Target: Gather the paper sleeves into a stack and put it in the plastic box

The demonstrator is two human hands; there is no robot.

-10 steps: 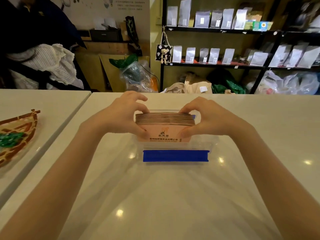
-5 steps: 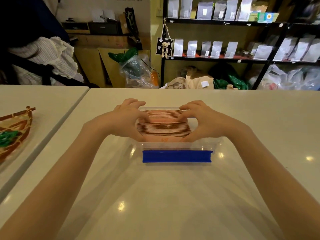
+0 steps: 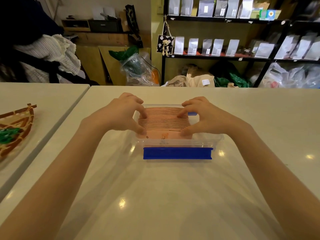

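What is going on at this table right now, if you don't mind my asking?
A person is packing a stack of paper sleeves into a clear plastic box on the white table. The stack sits inside the box. The left hand and right hand are on its two ends, fingers resting on the top edges. A blue latch hangs at the box's near side.

Single head-worn wide-angle view, forward and down, close over the glossy white table [image 3: 155, 196], shelves beyond.
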